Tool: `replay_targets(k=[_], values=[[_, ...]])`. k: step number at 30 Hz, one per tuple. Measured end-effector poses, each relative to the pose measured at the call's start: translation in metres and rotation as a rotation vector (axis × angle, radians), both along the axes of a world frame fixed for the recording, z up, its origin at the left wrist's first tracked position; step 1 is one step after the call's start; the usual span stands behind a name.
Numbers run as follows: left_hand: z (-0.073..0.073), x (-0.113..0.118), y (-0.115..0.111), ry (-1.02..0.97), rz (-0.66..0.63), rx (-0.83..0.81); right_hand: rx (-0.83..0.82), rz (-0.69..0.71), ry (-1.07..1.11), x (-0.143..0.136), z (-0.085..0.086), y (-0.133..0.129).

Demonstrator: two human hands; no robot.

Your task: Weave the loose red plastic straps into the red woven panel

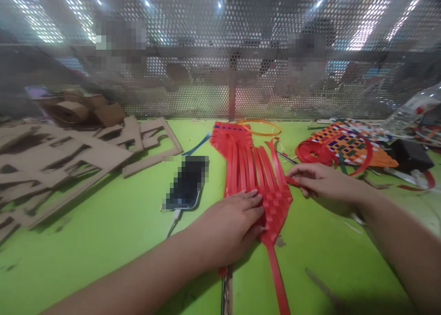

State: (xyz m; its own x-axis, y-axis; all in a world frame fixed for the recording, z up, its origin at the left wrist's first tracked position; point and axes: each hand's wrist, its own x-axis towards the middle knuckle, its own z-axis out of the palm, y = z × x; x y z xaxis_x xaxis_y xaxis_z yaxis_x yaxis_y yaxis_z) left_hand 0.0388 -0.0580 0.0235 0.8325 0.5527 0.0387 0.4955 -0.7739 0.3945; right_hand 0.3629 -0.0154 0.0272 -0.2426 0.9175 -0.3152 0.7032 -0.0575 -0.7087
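Note:
A weaving of red strips (pixel 275 209) lies on the green table, with loose strips fanning out over its far half and one long strip trailing toward me. My left hand (pixel 237 223) rests flat on the woven part, fingers stretched out. To the right, my right hand (pixel 312 179) pinches the end of a red strip (pixel 292 181) at the weaving's right edge. At the far end of the weaving is a band with small blue squares (pixel 229 128). Under my left wrist, a dark rod and a cardboard edge (pixel 227 289) stick out toward me.
A phone (pixel 188 181) with a white cable lies left of the weaving. Cut cardboard pieces (pixel 86 154) cover the far left. At the right are a red strip roll (pixel 315 154), an orange woven piece (pixel 351 145), a black block (pixel 411 154) and a plastic bottle (pixel 415 105). A perforated metal screen (pixel 200 94) stands behind.

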Motion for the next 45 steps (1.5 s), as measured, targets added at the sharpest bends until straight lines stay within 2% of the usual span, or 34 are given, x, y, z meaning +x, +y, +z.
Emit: replay_targets(k=[8,16,23,31,38,45], values=[[0.0,0.0,0.0,-0.003,-0.004,0.006,-0.027,-0.059,0.17,-0.013,0.0,-0.002],[0.0,0.0,0.0,-0.005,0.002,-0.004,-0.011,-0.168,0.233,-0.003,-0.006,0.005],[0.001,0.0,0.0,-0.026,-0.005,0.013,-0.035,-0.139,0.274,-0.007,-0.007,0.002],[0.001,0.0,0.0,-0.033,0.006,-0.002,-0.023,-0.022,0.308,-0.01,-0.006,-0.001],[0.001,0.0,0.0,-0.015,-0.002,-0.009,-0.022,-0.018,0.295,-0.018,0.002,-0.003],[0.001,0.0,0.0,-0.017,0.003,-0.001,0.037,-0.063,0.189,-0.011,-0.003,-0.001]])
